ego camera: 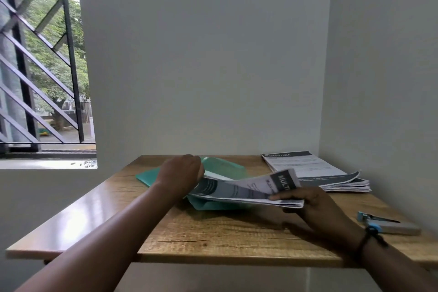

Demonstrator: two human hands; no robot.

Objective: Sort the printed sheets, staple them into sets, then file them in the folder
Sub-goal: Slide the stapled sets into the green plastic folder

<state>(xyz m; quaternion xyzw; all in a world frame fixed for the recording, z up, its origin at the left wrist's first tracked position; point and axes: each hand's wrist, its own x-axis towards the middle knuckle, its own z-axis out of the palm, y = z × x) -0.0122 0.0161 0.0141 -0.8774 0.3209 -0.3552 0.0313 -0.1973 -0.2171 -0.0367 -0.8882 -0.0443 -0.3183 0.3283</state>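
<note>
Over folder (222, 166), right hand (315, 208) pinching sheets (248, 191)

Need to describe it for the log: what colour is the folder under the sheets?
Green, translucent-looking folder, seen in the head view.

A single head-worn, wide-angle view looks forward and slightly down from the near edge of the wooden worktop (213, 232), close above it. It faces a wall corner at 12 to 1 o'clock; a barred window (42, 66) lies at 10 o'clock.
</note>
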